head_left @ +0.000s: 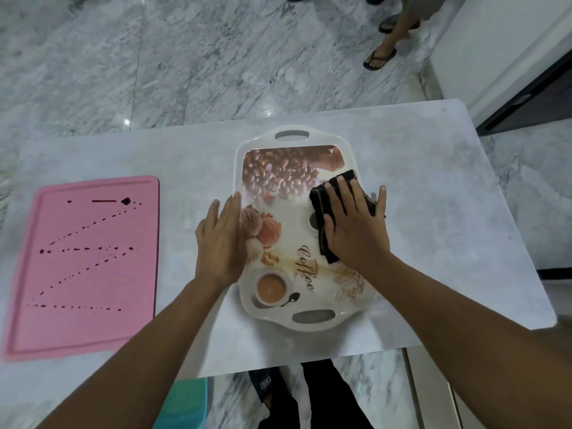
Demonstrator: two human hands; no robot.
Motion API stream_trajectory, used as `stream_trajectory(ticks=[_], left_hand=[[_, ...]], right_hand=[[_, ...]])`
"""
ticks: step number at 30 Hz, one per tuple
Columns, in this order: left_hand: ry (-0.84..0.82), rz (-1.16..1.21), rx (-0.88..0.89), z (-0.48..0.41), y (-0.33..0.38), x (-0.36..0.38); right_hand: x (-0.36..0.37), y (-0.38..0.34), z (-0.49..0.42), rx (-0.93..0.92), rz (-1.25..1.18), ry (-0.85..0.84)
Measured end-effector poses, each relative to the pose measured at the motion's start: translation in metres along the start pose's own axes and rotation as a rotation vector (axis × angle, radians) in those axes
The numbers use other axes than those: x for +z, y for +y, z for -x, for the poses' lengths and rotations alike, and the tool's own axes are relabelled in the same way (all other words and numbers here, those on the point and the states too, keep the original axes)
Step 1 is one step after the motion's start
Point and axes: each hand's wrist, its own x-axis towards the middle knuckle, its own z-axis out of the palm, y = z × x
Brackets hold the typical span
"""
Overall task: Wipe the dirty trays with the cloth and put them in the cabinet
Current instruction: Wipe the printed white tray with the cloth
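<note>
- Forearms cross the near desk edge; right hand lies flat, fingers spread, pressing the dark cloth onto the coffee-print tray, right side.
- Left hand, fingers straight, braces its left rim, likely against sliding.
- Pink tray, dark-spotted, lies well left; bare desk to the right.

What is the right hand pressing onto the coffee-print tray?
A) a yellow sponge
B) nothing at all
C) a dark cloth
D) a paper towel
C: the right hand lies flat on a dark cloth on the white coffee-print tray, while the left hand rests on its left edge.
</note>
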Motion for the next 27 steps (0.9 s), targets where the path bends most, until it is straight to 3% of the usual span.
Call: stream_trajectory(ticks=[8, 16, 23, 27], left_hand=[[0.105, 0.123, 0.038, 0.001, -0.005, 0.009], [0.135, 0.147, 0.016, 0.003, -0.007, 0.011], [0.099, 0.036, -0.008, 0.006, -0.003, 0.006], [0.039, -0.168, -0.053, 0.008, 0.01, 0.001]], right_hand=[[0.008, -0.028, 0.005, 0.011, -0.055, 0.028], [0.006, -0.153, 0.037, -0.036, -0.275, 0.036], [0.003, -0.147, 0.037, -0.033, -0.237, -0.003], [0.002, -0.128, 0.049, -0.024, -0.216, -0.038]])
